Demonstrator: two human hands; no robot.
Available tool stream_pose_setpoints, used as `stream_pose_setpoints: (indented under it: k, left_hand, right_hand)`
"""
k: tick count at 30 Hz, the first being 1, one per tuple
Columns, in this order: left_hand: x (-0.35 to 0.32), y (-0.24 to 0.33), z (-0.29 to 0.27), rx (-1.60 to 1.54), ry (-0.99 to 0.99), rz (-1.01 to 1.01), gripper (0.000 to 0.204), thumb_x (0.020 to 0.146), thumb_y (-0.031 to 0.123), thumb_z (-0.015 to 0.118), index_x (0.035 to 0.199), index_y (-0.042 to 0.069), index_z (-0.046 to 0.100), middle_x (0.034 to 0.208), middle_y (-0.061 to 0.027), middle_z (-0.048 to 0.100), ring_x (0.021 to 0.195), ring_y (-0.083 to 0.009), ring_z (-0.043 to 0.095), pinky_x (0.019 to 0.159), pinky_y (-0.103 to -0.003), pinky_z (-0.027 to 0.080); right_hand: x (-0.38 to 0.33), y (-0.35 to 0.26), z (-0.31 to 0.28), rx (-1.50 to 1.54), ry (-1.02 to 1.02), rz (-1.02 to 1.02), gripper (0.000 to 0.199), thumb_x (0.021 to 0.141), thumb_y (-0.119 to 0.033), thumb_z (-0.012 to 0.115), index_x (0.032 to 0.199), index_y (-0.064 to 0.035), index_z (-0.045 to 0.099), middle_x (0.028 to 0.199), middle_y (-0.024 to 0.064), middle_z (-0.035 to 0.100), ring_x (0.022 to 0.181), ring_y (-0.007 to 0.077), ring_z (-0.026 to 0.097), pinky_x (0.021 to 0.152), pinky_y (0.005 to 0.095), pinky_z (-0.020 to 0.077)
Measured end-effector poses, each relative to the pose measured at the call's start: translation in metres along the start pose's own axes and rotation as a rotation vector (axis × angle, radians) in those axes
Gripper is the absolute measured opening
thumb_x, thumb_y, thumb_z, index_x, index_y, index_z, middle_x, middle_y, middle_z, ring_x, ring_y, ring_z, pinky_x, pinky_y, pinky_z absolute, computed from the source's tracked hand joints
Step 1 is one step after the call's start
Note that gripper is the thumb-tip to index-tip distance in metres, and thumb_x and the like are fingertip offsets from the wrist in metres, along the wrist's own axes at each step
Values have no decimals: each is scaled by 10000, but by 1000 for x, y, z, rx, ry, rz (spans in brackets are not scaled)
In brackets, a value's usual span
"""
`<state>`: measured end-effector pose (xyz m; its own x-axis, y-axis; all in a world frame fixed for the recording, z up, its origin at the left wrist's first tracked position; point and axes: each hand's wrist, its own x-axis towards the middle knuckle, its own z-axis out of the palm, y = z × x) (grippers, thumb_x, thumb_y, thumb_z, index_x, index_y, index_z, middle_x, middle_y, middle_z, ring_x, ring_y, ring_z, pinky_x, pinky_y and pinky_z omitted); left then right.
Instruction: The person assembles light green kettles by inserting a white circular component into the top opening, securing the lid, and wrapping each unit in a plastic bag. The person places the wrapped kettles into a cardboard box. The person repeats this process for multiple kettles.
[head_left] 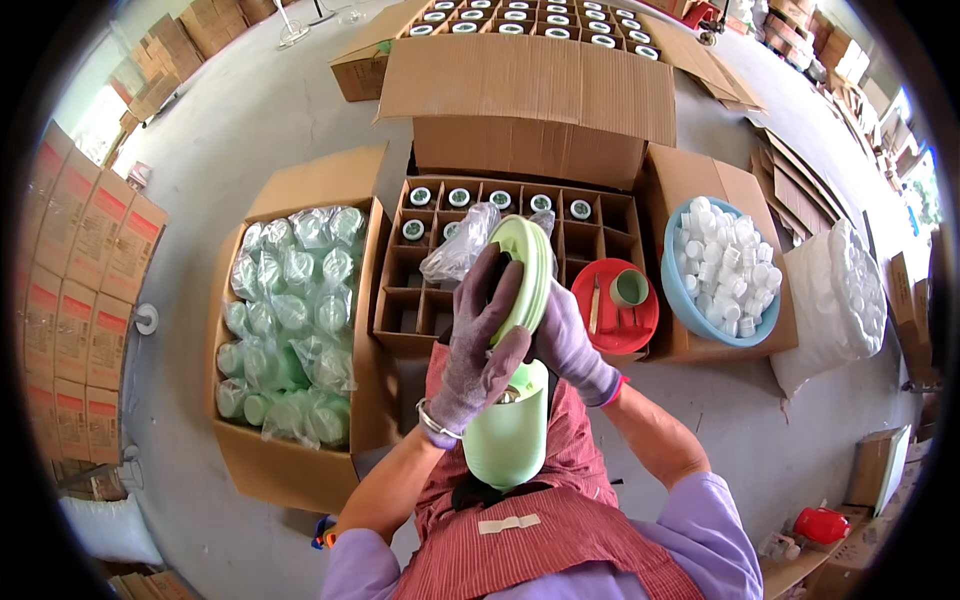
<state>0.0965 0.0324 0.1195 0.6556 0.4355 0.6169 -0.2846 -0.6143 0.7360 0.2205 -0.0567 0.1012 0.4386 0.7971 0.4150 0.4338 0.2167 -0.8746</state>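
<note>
A divided carton (pixel 410 345) bears white-topped bottles (pixel 420 197) along its far edge and a red plate (pixel 646 305) over its near right corner. A pale green cylinder (pixel 505 450) sits at the lap. Just above, the left hand (pixel 468 365) and right hand (pixel 577 345) — both gloved — grasp a grooved green disc (pixel 530 270) between them, the left's fingers spread.

On my feed, L hand (pixel 468 365) & R hand (pixel 572 345) both wear greyish-purple gloves (pixel 458 395). I see a pale ring-like band (pixel 433 424) round L wrist, bright pink band (pixel 616 392) at R. Lt purple sleeves (pixel 706 525), approx. elbow length. Reddish apron (pixel 575 545) w/ thin stripes, plus sm. pale oblong patch (pixel 508 524).
</note>
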Motion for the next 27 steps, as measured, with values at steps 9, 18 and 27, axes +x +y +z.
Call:
stream_pose_setpoints:
  k: [9, 18, 27]
  left_hand:
    - [-57, -45, -56, -159, -472, -259, 552, 919, 455, 606, 1296, 52, 596, 1286, -150, 603, 1193, -310, 561, 1033, -416, 411]
    - [-60, -43, -49, -60, -713, -127, 581, 933, 516, 546, 1241, 28, 617, 1254, -184, 609, 1211, -357, 550, 1057, -450, 392]
    - [-71, -15, -23, 142, -635, -137, 454, 951, 369, 572, 1198, -10, 610, 1164, -168, 614, 1128, -361, 576, 985, -427, 444]
  right_hand:
    - [-39, 40, -52, 118, -136, 817, 337, 957, -275, 559, 1131, -7, 667, 761, 48, 647, 601, 101, 610, 532, 249, 506]
    - [-35, 17, 8, 139, -340, 413, 416, 972, -338, 524, 1219, -18, 622, 1184, 192, 644, 1111, 289, 615, 982, 375, 458]
    - [-44, 62, 8, 49, -788, -38, 528, 1014, -379, 445, 1420, -43, 424, 1318, 205, 543, 1220, 338, 535, 1009, 406, 444]
